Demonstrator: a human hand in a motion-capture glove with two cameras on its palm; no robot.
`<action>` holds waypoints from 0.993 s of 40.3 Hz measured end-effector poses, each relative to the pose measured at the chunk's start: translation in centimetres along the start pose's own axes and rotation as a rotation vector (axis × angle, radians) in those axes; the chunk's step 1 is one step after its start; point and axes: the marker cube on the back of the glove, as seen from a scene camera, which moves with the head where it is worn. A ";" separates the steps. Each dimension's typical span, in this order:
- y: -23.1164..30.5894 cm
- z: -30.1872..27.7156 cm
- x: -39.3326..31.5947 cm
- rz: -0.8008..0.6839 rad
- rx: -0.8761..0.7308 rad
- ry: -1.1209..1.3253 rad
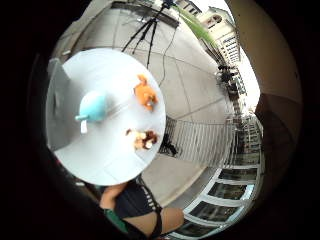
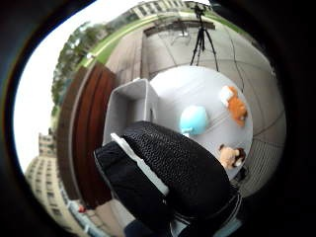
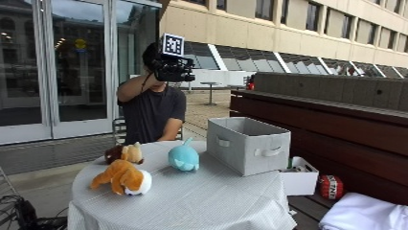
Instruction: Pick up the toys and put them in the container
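Note:
Three plush toys lie on the round white-clothed table (image 3: 210, 201): an orange and white fox (image 3: 124, 178) at the front left, a light blue one (image 3: 184, 158) in the middle, and a small brown one (image 3: 125, 153) behind the fox. The grey fabric container (image 3: 248, 143) stands open-topped at the table's right side. My gloved right hand (image 3: 171, 68) is raised to face height, far above the table, holding nothing. From the palm I look down on the blue toy (image 1: 94, 106), fox (image 1: 146, 95), brown toy (image 1: 142, 139) and container (image 2: 129, 106). Part of the glove (image 2: 173, 173) covers that view.
A wooden bench (image 3: 319, 120) runs along the right, close behind the container. On it sit a small white box (image 3: 300, 177), a red object (image 3: 330, 186) and white cloth (image 3: 363, 215). A tripod (image 1: 147, 30) stands beyond the table. Cables (image 3: 19, 213) lie on the floor at the left.

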 end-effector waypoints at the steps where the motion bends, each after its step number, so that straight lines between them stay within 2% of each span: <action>1: -0.1 0.1 0.1 0.000 -0.001 0.000; 6: -0.5 0.8 0.8 -0.008 -0.024 -0.003; 10: 0.5 0.3 0.6 0.087 -0.127 -0.002; 15: 0.2 1.0 1.7 -0.003 -0.033 -0.008; 27: 0.9 2.0 4.9 -0.013 0.024 0.051; 40: 4.7 6.4 11.1 0.040 -0.073 0.089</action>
